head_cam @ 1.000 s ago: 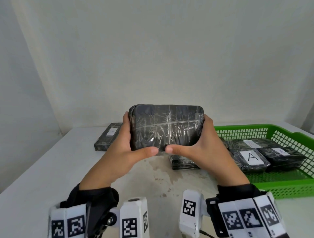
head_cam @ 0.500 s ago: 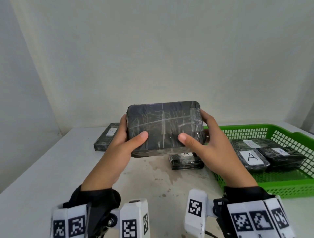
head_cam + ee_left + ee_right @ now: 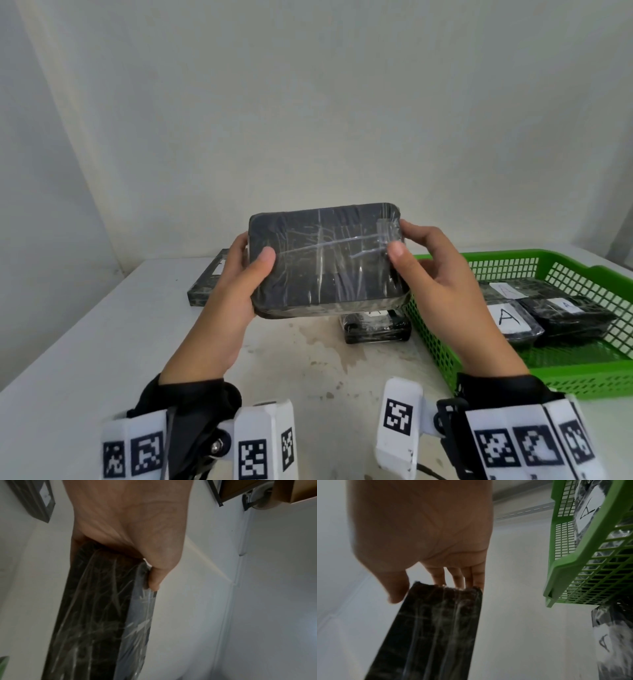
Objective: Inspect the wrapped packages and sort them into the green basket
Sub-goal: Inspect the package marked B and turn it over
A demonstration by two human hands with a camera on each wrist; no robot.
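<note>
A black package wrapped in clear film (image 3: 325, 257) is held in the air above the table, its plain broad face tilted up toward me. My left hand (image 3: 239, 284) grips its left end, thumb on top and fingers behind. My right hand (image 3: 431, 274) grips the right end the same way. In the left wrist view the package (image 3: 102, 615) runs down from the left hand (image 3: 130, 536). In the right wrist view the package (image 3: 433, 628) sits between thumb and fingers of the right hand (image 3: 426, 534). The green basket (image 3: 582, 373) stands at the right and holds several wrapped packages, one marked A (image 3: 507, 318).
A wrapped package (image 3: 376, 325) lies on the white table (image 3: 102, 342) just left of the basket (image 3: 583, 555), below the held one. Another flat package with a white label (image 3: 209, 281) lies at the back left near the wall. Stains mark the table's middle.
Both hands have tipped the package from upright to nearly flat, its top edge going away from me. The thumbs moved apart from the lower middle out to the two ends.
</note>
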